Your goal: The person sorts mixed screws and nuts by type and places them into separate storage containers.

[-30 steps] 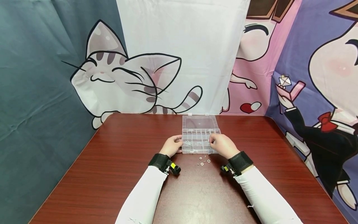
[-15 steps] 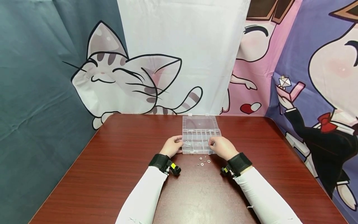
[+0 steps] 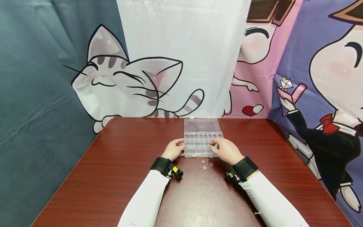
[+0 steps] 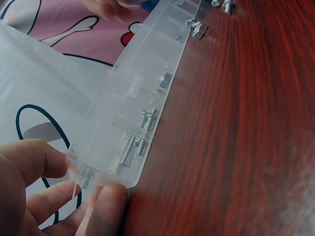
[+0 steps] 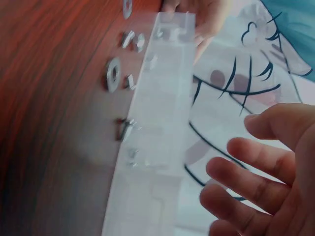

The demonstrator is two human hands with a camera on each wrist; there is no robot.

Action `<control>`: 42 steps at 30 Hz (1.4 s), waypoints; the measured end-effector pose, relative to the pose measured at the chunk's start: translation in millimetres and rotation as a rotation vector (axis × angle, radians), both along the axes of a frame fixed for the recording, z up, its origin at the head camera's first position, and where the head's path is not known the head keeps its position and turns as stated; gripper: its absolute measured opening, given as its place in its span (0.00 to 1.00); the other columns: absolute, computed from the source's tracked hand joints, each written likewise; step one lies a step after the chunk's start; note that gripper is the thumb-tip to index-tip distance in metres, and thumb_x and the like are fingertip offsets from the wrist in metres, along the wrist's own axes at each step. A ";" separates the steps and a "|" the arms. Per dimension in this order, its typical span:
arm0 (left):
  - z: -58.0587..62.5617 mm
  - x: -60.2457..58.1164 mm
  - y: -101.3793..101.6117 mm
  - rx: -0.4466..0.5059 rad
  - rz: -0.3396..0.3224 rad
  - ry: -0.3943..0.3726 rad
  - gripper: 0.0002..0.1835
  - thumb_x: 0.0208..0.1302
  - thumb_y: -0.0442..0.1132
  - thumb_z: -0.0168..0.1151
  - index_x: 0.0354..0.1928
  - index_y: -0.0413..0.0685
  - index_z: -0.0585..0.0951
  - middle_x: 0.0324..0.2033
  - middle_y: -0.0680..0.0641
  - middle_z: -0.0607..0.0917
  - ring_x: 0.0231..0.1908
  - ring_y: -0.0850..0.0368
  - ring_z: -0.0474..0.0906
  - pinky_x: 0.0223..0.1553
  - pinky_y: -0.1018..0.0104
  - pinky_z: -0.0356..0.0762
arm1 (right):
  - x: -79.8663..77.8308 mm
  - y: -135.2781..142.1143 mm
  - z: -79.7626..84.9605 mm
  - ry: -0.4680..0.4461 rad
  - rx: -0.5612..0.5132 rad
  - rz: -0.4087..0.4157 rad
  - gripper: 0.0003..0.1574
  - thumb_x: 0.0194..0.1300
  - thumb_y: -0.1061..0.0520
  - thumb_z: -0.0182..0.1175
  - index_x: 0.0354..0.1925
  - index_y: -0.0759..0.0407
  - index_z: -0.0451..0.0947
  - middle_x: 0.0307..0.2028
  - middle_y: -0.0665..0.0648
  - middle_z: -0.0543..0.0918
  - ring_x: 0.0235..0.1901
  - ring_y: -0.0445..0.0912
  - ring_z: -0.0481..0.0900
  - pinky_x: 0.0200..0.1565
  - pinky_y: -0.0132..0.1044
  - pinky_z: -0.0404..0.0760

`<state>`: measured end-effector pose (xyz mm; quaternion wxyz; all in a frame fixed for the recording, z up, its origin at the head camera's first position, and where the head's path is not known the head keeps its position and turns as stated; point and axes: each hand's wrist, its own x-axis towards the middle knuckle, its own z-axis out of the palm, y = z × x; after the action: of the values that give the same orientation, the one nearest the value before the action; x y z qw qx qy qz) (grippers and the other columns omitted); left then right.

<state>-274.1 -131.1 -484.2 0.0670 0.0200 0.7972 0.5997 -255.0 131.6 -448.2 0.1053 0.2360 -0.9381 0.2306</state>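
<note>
A clear plastic compartment box [image 4: 106, 123] stands on the table with its lid [image 3: 201, 126] raised at the back. My left hand [image 3: 173, 149] grips the box's near left corner, thumb in front and fingers behind. Several long screws [image 4: 140, 135] lie in the compartment by that hand, seen through the front wall. Over the right part of the box hovers my right hand [image 3: 227, 150]. Its fingers [image 5: 241, 172] are loosely bent and apart from the thumb, with nothing held in the right wrist view.
In front of the box, washers [image 5: 113, 74] and several small screws [image 5: 127, 129] lie scattered on the reddish-brown table [image 3: 127, 176]. A printed cloth [image 3: 158, 28] hangs behind the table's far edge. Each wrist wears a black band with a small camera [image 3: 177, 174].
My right hand has shifted slightly left over the box, and its thumb and forefinger have spread apart. The left hand keeps its grip on the corner. The head view has tilted slightly.
</note>
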 end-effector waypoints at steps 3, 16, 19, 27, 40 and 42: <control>-1.3 0.2 0.2 -0.009 -0.001 -0.001 0.25 0.71 0.35 0.55 0.69 0.41 0.71 0.57 0.37 0.79 0.49 0.49 0.81 0.38 0.64 0.86 | 6.1 -0.4 3.0 0.026 -0.002 0.016 0.15 0.68 0.48 0.63 0.47 0.55 0.83 0.44 0.53 0.85 0.43 0.49 0.81 0.47 0.46 0.81; 0.1 -0.8 -0.2 -0.006 0.003 -0.003 0.25 0.71 0.34 0.55 0.69 0.41 0.71 0.57 0.37 0.79 0.50 0.49 0.81 0.38 0.63 0.86 | 27.8 4.5 4.6 0.057 0.025 0.102 0.45 0.69 0.33 0.55 0.73 0.55 0.62 0.70 0.60 0.67 0.70 0.54 0.63 0.68 0.58 0.63; -0.1 -0.6 0.1 -0.008 0.003 0.000 0.25 0.70 0.34 0.55 0.69 0.40 0.71 0.57 0.36 0.79 0.49 0.49 0.81 0.38 0.63 0.86 | 30.0 3.9 5.7 0.068 0.020 0.116 0.44 0.69 0.34 0.56 0.72 0.57 0.64 0.69 0.61 0.68 0.69 0.55 0.63 0.68 0.59 0.63; 0.5 0.3 0.4 0.002 0.003 -0.006 0.25 0.71 0.34 0.55 0.69 0.40 0.71 0.56 0.37 0.79 0.50 0.48 0.81 0.38 0.63 0.86 | 32.0 -1.8 7.8 0.100 0.041 0.152 0.31 0.70 0.39 0.59 0.60 0.59 0.78 0.57 0.58 0.79 0.59 0.53 0.75 0.62 0.52 0.73; -1.7 -1.7 -0.5 -0.016 0.003 -0.008 0.25 0.71 0.35 0.55 0.69 0.42 0.71 0.57 0.38 0.79 0.49 0.50 0.81 0.38 0.64 0.86 | 27.2 -13.2 -3.8 0.045 0.200 0.280 0.03 0.60 0.59 0.68 0.33 0.50 0.88 0.30 0.43 0.80 0.32 0.39 0.78 0.35 0.34 0.80; -1.3 -1.9 -1.1 -0.017 0.002 -0.005 0.26 0.71 0.35 0.55 0.69 0.42 0.71 0.57 0.38 0.79 0.49 0.50 0.81 0.38 0.64 0.86 | 26.2 -12.7 -5.5 0.044 0.216 0.288 0.04 0.59 0.59 0.69 0.32 0.49 0.88 0.30 0.43 0.79 0.32 0.38 0.78 0.35 0.33 0.80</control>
<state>-276.0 -132.1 -485.5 0.0687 0.0169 0.8022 0.5929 -228.8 118.9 -453.7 0.0658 0.3826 -0.9115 0.1358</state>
